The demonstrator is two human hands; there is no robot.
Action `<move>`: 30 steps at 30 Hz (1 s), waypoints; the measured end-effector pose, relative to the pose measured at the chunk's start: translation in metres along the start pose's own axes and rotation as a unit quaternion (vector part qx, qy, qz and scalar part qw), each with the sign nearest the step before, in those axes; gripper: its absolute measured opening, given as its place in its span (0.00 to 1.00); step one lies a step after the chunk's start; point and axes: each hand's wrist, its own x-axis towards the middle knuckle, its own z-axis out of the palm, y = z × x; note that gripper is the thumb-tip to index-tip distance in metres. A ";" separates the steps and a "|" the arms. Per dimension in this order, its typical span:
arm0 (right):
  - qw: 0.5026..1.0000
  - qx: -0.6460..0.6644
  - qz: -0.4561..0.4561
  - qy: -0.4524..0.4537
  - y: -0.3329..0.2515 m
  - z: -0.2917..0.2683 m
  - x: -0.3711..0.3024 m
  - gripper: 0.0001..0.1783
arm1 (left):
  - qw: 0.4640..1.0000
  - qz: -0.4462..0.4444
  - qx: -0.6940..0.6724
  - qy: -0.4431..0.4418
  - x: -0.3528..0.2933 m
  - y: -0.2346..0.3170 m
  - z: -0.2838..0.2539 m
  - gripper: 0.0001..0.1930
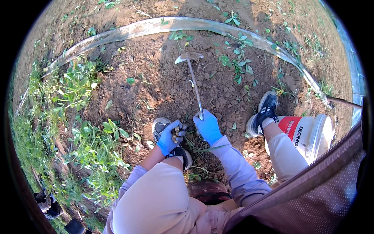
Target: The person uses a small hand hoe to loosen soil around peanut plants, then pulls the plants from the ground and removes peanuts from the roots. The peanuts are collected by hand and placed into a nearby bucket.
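Note:
My right hand point(208, 126), in a blue glove, is closed round the handle of a small hoe point(193, 80). The hoe points away from me, its pale metal blade resting on or just over the loose brown soil. Near my left shoe, my left hand point(167, 141) wears a matching glove with dirt-darkened fingertips. Its fingers curl round several small brown pods point(176, 135) that look like peanuts. Thin green stems lie beside and below the two hands, close to my right wrist.
Leafy green plants point(80, 84) grow thickly along the left. A flattened pale hose point(171, 25) arcs across the soil beyond the hoe. At right, a white and red bucket point(311, 134) lies by my right shoe point(265, 113). Scattered sprigs point(241, 62) stand at the far right.

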 end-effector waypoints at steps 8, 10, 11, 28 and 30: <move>0.993 -0.101 -0.007 0.055 0.034 0.017 0.062 0.10 | 1.000 -0.016 0.018 0.008 0.006 -0.001 0.004 0.10; 0.999 -0.003 0.028 0.026 0.043 0.020 0.058 0.10 | 1.000 -0.014 0.016 -0.001 0.005 -0.001 0.003 0.10; 0.998 0.045 0.045 0.013 0.038 0.021 0.051 0.10 | 1.000 -0.015 0.011 0.004 0.004 -0.001 0.002 0.10; 0.961 -0.273 -0.023 0.027 0.154 -0.040 -0.074 0.11 | 1.000 -0.005 -0.008 -0.004 0.003 0.000 0.003 0.10; 0.963 -0.262 -0.037 0.046 0.155 -0.044 -0.075 0.13 | 1.000 0.002 -0.010 0.002 0.001 0.002 0.002 0.10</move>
